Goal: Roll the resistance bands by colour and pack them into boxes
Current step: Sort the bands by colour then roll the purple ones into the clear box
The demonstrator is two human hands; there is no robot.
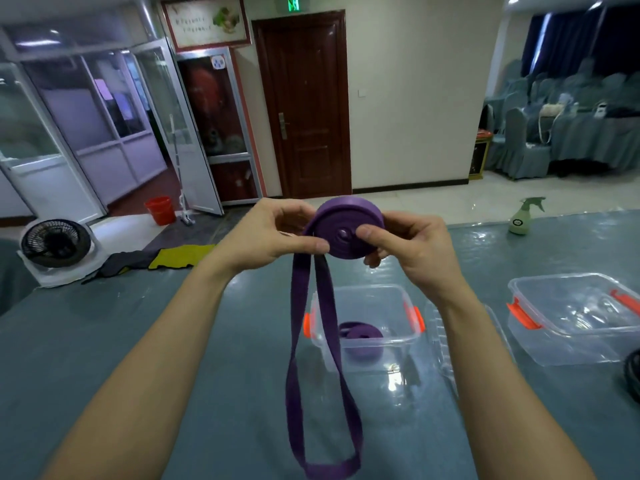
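Part-rolled purple band coil (346,230) is held above the table (138,341): gripped by right hand (408,251) w/ thumb on centre; free strands pinched by left hand (273,233). Unrolled loop (296,306) hangs nearer than clear box (381,355). Risk: if thumb pressure is eased, coil probably springs open.

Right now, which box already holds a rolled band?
The centre box: a purple roll lies inside. The right box shows none.

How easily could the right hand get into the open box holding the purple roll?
Probably yes: the open box sits below the right hand with no lid on it. That hand, though, grips the half-rolled purple band, whose loose tail hangs by the box.
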